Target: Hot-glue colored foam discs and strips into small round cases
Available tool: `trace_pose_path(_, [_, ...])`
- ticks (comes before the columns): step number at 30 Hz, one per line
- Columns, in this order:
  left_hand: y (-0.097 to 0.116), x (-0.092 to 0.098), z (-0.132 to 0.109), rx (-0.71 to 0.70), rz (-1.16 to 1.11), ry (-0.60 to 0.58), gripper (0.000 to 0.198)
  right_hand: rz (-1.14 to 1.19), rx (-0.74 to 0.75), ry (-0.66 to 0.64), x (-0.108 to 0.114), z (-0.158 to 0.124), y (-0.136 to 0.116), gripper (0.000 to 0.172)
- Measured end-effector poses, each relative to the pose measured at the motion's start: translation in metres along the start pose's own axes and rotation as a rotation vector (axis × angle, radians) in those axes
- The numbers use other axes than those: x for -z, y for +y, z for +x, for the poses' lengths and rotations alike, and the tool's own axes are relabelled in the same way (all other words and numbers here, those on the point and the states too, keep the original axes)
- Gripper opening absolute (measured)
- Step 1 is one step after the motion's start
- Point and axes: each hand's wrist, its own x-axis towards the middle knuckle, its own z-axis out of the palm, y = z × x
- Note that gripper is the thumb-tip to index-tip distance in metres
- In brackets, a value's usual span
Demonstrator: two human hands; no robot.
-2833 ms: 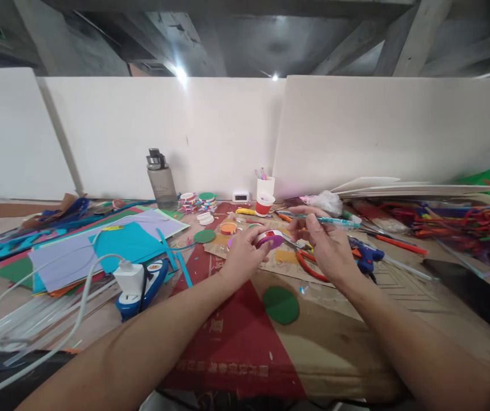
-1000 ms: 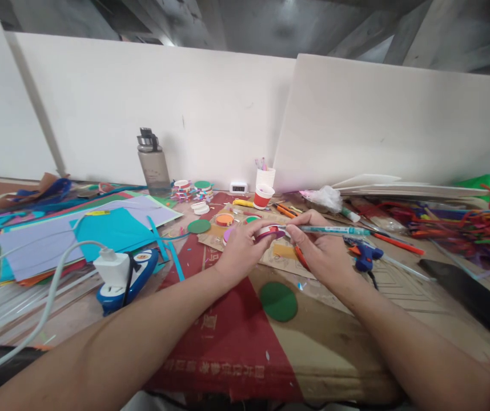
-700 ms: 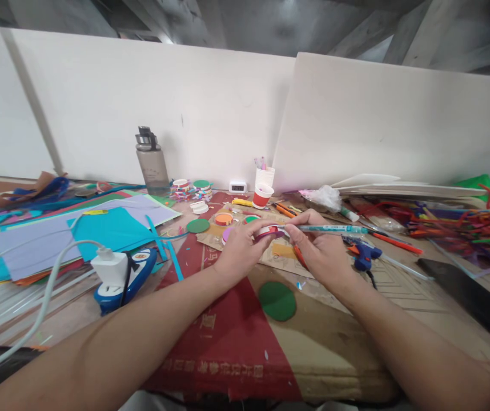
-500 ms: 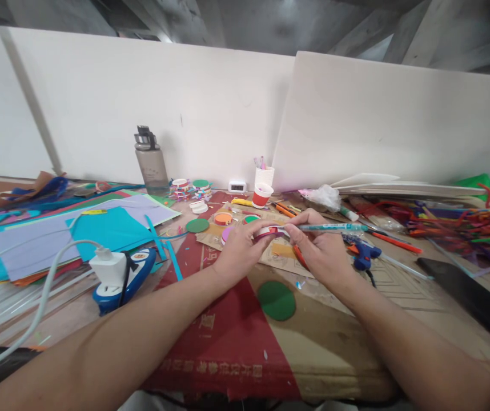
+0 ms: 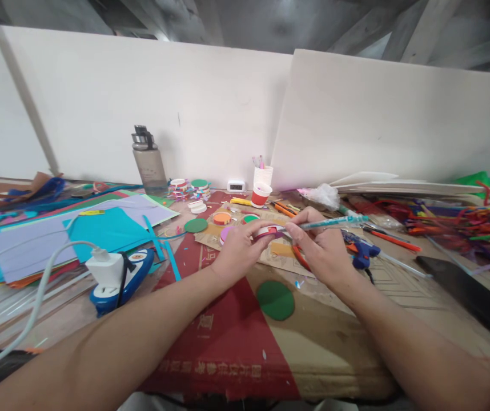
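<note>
My left hand (image 5: 239, 248) pinches a small round white piece with a red and purple edge (image 5: 269, 231) between thumb and fingers. In my right hand (image 5: 320, 242) is a teal pen (image 5: 334, 222), its tip end at the round piece's right side; whether the tip touches cannot be made out. A green felt-like disc (image 5: 275, 300) lies on the cardboard sheet (image 5: 330, 354) below my hands. Just beyond my left hand are an orange-topped round piece (image 5: 221, 218), a purple one (image 5: 226, 235) and another green disc (image 5: 196, 225).
Coloured sheets (image 5: 35, 245) and a blue power strip (image 5: 121, 282) lie left. At the back stand a bottle (image 5: 148, 165), stacked round pieces (image 5: 201, 188), a small clock (image 5: 236, 186) and a red-and-white paper cup (image 5: 261, 196). Right are a blue glue gun (image 5: 364, 252) and a black phone-like slab (image 5: 468, 297).
The pen in my right hand has tilted, its far end now higher. My left hand keeps its hold on the round piece. The whole view has shifted slightly.
</note>
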Motion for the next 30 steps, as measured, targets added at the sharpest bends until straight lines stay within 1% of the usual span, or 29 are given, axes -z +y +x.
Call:
trace_pose_path(4, [0.0016, 0.0013, 0.0002, 0.008, 0.004, -0.010, 0.020, 0.001, 0.000, 0.020, -0.0008, -0.0008, 0.0006, 0.017])
trace_pose_path(9, [0.0022, 0.0018, 0.0002, -0.015, -0.004, -0.012, 0.021, -0.019, -0.016, 0.009, -0.0013, -0.0015, 0.0013, 0.016])
trace_pose_path(16, [-0.0012, 0.0005, -0.0006, -0.031, 0.012, -0.020, 0.022, -0.087, 0.056, 0.004, -0.0018, 0.0018, -0.0056, 0.017])
trace_pose_path(23, [-0.0007, 0.0006, 0.0000, -0.007, 0.020, -0.032, 0.022, 0.035, -0.007, -0.045, 0.0003, 0.0019, -0.0026, 0.020])
trace_pose_path(26, [0.0000, 0.0011, 0.0000, -0.006, 0.037, -0.036, 0.022, 0.038, -0.003, -0.024, 0.0002, 0.0010, -0.0019, 0.020])
trace_pose_path(30, [0.0013, 0.0016, -0.0010, 0.002, 0.056, -0.052, 0.024, 0.026, -0.010, 0.037, -0.0007, -0.0018, -0.0021, 0.018])
